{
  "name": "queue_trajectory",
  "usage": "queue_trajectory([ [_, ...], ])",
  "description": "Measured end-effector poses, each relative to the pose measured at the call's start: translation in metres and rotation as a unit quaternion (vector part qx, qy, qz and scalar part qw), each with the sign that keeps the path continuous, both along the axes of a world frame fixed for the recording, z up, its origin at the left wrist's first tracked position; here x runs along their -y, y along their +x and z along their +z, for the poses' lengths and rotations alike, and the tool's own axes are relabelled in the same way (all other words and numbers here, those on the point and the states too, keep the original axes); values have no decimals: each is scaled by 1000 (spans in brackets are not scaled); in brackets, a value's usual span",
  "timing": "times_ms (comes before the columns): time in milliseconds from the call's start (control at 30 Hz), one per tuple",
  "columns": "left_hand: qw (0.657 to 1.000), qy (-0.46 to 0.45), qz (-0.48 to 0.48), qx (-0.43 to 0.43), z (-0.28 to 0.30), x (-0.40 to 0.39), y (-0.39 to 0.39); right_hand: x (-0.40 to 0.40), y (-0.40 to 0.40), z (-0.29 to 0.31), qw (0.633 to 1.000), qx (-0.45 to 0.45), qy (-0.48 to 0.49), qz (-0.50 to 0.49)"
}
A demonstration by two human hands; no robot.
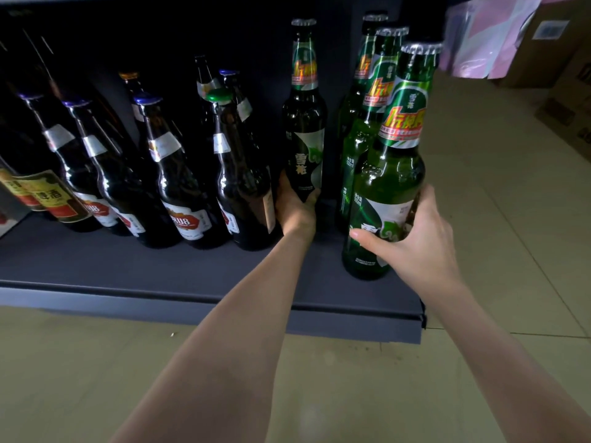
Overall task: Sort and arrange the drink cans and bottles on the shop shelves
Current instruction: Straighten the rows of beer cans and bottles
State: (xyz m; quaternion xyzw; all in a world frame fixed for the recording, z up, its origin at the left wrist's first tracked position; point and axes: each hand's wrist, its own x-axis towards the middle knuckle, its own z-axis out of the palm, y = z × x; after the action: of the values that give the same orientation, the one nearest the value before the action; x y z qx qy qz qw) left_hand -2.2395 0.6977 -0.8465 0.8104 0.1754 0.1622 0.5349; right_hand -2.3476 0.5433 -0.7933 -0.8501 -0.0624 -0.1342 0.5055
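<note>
Currently our left hand (pixel 295 209) grips the dark bottle (pixel 303 123) low down, mid-shelf (pixel 160 266). Our right hand (pixel 412 238) holds the front green bottle (pixel 388 174) at the shelf's right end, two more green bottles (pixel 367 100) standing right behind it.

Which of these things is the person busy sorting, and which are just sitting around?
Part of the job:
- green bottle, held by the right hand
- dark bottle, held low down by the left hand
- brown bottles on the shelf

Just lying about:
- cardboard boxes
- pink plastic bag
</note>
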Motion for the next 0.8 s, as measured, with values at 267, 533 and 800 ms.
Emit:
queue_trajectory([
  [267, 997, 29, -65, 12, -10, -13, 11, -2, 2, 2, 1000, -12, -5, -3],
  [533, 998, 19, -66, 11, -10, 0, 15, -4, -3, 2, 1000, -19, -11, -15],
  [800, 997, 20, -79, -7, -6, 1, 18, -2, -3, 0, 1000, -19, -8, -14],
])
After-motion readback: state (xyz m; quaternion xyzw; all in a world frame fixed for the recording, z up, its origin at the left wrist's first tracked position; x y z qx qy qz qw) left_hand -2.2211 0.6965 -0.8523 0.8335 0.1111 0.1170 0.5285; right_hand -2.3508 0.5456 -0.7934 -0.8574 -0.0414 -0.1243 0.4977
